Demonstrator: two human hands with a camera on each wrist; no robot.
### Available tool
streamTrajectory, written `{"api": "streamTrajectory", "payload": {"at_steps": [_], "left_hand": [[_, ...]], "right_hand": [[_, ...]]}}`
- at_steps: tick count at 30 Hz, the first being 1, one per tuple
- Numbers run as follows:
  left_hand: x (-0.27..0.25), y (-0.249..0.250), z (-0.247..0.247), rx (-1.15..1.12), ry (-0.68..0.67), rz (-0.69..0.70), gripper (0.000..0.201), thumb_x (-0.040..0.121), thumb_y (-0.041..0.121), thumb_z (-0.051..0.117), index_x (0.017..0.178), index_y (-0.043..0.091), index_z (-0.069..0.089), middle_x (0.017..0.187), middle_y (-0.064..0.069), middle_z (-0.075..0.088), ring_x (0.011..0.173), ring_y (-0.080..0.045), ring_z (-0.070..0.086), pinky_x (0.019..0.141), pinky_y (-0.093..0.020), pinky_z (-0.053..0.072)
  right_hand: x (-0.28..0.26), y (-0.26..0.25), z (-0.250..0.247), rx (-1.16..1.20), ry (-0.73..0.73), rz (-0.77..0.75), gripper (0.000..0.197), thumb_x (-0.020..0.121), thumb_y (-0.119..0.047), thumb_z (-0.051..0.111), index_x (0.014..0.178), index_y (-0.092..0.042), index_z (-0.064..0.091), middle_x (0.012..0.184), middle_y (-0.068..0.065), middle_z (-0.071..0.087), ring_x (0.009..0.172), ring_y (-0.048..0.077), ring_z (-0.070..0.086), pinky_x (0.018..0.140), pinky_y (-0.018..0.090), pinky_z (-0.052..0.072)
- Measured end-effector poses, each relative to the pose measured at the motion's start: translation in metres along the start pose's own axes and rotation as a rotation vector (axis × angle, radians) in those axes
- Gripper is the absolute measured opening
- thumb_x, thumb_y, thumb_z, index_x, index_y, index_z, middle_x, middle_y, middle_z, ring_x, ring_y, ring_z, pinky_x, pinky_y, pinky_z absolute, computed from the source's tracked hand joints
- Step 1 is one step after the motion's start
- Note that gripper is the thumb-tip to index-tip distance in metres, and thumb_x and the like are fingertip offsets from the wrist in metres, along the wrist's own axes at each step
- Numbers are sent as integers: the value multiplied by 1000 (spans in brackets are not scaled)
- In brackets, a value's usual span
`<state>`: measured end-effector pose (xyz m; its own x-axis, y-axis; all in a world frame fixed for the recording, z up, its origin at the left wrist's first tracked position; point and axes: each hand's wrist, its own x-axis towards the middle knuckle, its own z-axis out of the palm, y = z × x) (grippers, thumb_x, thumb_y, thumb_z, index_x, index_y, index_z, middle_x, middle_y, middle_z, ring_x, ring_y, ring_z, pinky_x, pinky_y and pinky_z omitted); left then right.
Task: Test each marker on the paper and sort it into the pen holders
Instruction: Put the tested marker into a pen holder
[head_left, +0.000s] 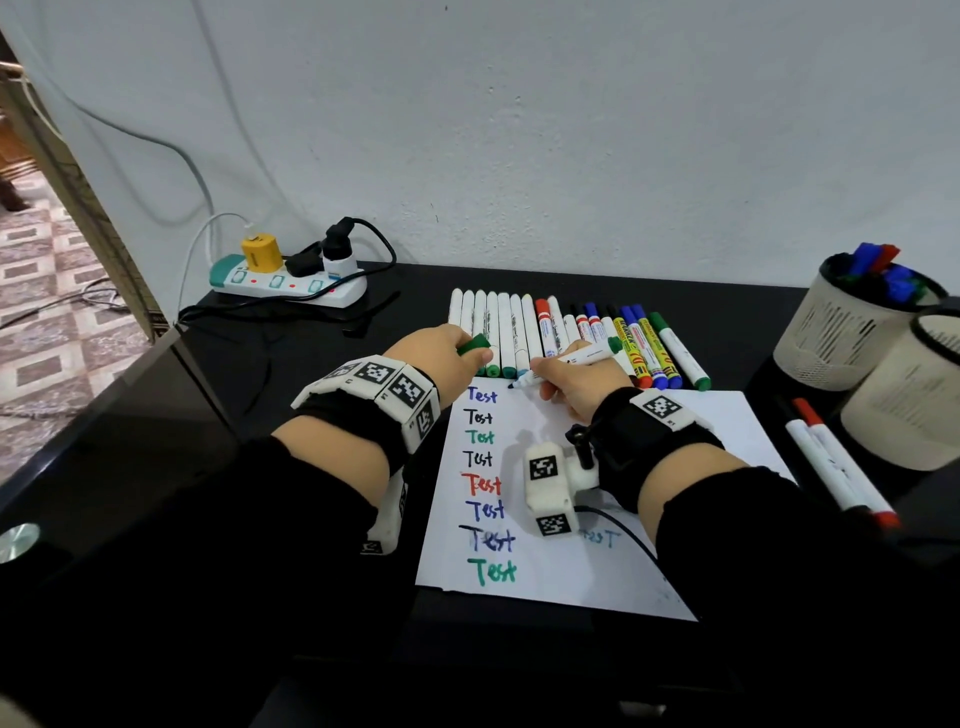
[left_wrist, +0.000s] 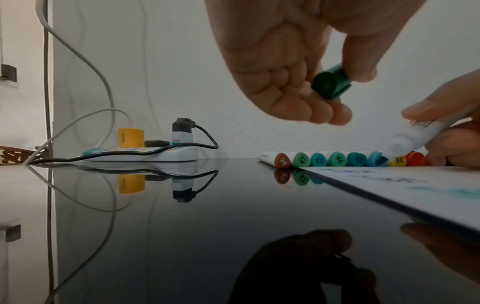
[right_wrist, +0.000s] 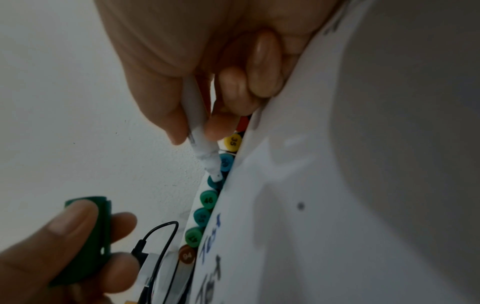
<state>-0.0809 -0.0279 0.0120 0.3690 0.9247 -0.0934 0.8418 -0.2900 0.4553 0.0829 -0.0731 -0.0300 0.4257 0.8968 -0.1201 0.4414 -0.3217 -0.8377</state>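
My right hand (head_left: 550, 382) grips an uncapped white marker (head_left: 576, 360) like a pen, its dark tip at the top of the white paper (head_left: 649, 519), right of the first "Test"; whether it touches, I cannot tell. My left hand (head_left: 462, 358) pinches the marker's green cap (head_left: 474, 345) just left of it, above the table. The left wrist view shows the cap (left_wrist: 331, 82) between thumb and fingers and the marker (left_wrist: 413, 139) angled down. Several "Test" words in different colours run down the paper. A row of capped markers (head_left: 519, 327) lies behind the paper.
Two white mesh pen holders stand at the right: the far one (head_left: 826, 332) holds several markers, the near one (head_left: 904, 415) hides its inside. Two markers (head_left: 841, 467) lie in front of them. A power strip (head_left: 288, 285) with plugs and cables sits back left.
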Motion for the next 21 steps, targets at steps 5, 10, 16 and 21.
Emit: {"api": "streamTrajectory", "payload": {"at_steps": [5,10,16,21], "left_hand": [[0,0,0,1,3,3,34,95,45,43,114,19,54,105,1,65,88,-16,58,71,-27,40],[-1,-1,0,1,-1,5,35,95,45,42,115,19,54,105,1,65,92,-17,59,72,-27,40],[0,0,1,0,-5,3,36,95,45,42,115,18,54,105,0,65,85,-15,56,71,-28,41],[1,0,2,-4,-9,2,34,95,45,43,114,19,54,103,1,66,81,-15,56,69,-27,40]], "right_hand": [[-1,0,1,-37,-9,2,43,90,-40,57,55,-16,57,63,-2,59,60,12,51,57,23,39],[2,1,2,5,24,1,20,89,-27,58,76,-12,53,63,0,56,60,17,50,62,28,42],[-1,1,2,54,40,-12,22,88,-25,58,70,-13,52,61,0,54,57,17,48,63,30,41],[-2,0,3,99,29,-5,21,84,-19,59,68,-14,45,59,4,51,58,21,44,62,31,38]]}}
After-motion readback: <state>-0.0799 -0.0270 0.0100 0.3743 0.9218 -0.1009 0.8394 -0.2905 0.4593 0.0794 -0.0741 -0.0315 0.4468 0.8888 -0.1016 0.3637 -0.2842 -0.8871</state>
